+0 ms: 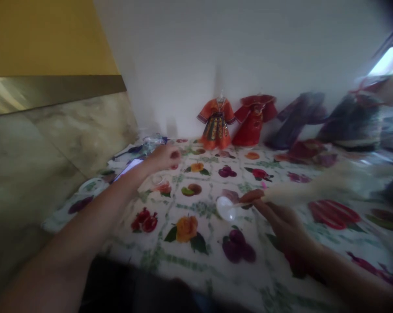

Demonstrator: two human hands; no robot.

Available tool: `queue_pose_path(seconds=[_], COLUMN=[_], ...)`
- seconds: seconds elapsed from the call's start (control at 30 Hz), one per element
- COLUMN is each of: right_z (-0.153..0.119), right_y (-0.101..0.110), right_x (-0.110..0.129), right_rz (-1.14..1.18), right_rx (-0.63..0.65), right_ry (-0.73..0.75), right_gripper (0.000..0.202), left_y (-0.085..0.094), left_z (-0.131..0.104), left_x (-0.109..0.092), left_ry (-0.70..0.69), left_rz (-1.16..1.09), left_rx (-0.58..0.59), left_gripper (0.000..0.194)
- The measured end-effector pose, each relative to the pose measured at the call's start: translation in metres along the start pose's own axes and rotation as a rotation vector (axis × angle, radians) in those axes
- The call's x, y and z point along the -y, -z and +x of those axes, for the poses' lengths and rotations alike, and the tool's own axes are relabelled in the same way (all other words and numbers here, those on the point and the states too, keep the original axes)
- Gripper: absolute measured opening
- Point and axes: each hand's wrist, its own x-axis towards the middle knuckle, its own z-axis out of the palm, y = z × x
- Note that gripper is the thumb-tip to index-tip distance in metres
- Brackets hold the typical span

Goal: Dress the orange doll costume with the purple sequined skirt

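My left hand (165, 157) is over the far left of the table, its fingers curled closed. Whatever may be inside them is hidden. At the right, my right hand (285, 221) reaches in with its fingertips together on the thin pale stick of a small round white piece (226, 208), shaped like a little fan or spoon. The piece sits low over the printed tablecloth (212, 237). Just behind those fingers, a long pale blurred shape (297, 189) runs off to the right; I cannot tell what it is.
Against the white wall stand small costumes: an orange one (217, 124), a red one (255, 119), a purple one (297, 119) and a dark one (352, 119). A phone (129, 167) and clear plastic wrapping (152, 142) lie at the left. Marble tiles (46, 152) border that side.
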Motion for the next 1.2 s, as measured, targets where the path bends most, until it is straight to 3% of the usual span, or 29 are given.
queue_pose_path(seconds=[0.2, 0.4, 0.63, 0.77, 0.97, 1.2], right_z=[0.0, 0.0, -0.004, -0.008, -0.009, -0.005], right_y=[0.0, 0.002, 0.002, 0.002, 0.004, 0.004], right_x=[-0.003, -0.018, -0.022, -0.024, -0.029, -0.03], right_rz=[-0.021, -0.084, -0.122, -0.171, -0.221, -0.215], right_rx=[0.03, 0.024, -0.057, -0.089, -0.09, -0.064], right_ry=[-0.004, -0.027, -0.125, -0.168, -0.156, -0.108], right_gripper=[0.035, 0.036, 0.034, 0.036, 0.035, 0.037], left_y=[-0.02, -0.035, -0.053, -0.054, -0.042, -0.055], left_z=[-0.027, -0.015, 0.015, 0.026, 0.019, 0.022], left_x=[0.054, 0.076, 0.088, 0.089, 0.085, 0.086], left_ry=[0.075, 0.128, 0.093, 0.086, 0.061, 0.012], left_rz=[0.023, -0.002, -0.045, -0.08, -0.088, 0.026], left_rx=[0.177, 0.23, 0.24, 0.225, 0.235, 0.226], left_gripper=[0.018, 0.027, 0.039, 0.042, 0.038, 0.042])
